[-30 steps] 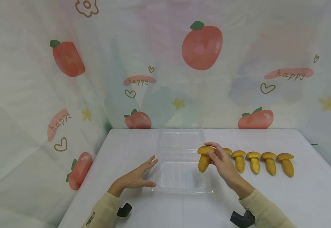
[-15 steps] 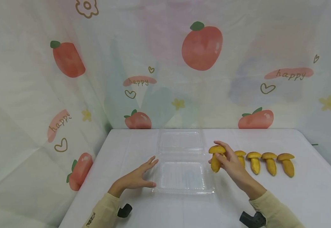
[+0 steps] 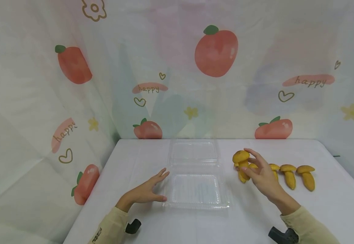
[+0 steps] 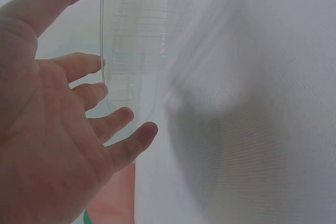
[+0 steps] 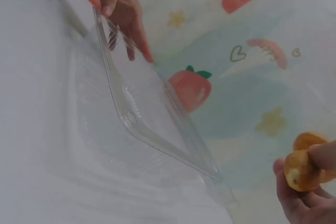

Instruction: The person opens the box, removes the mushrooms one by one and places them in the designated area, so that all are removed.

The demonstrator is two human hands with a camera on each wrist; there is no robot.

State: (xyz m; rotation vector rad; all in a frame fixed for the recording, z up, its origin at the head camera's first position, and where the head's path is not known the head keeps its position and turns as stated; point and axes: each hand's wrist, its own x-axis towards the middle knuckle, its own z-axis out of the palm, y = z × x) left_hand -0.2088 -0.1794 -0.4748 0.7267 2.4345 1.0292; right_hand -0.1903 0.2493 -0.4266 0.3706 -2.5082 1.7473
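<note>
A yellow mushroom (image 3: 240, 156) with a domed cap is pinched between the thumb and fingers of my right hand (image 3: 266, 179); in the right wrist view its stem end (image 5: 299, 172) faces the camera. Behind that hand, a row of similar mushrooms (image 3: 308, 180) lies on the table, partly hidden. My left hand (image 3: 143, 191) has its fingers spread at the left side of a clear plastic clamshell box (image 3: 195, 205), lid folded back. In the left wrist view its fingertips (image 4: 97, 62) meet or nearly meet the box's edge.
The box's lid (image 3: 193, 150) lies flat toward the back of the white table (image 3: 213, 227). A fruit-printed cloth (image 3: 171, 51) hangs behind and at the left. Black camera mounts (image 3: 133, 226) stick out at both wrists.
My right hand has moved rightward with the mushroom, from over the box's right side to the left end of the row. My left hand stays in place.
</note>
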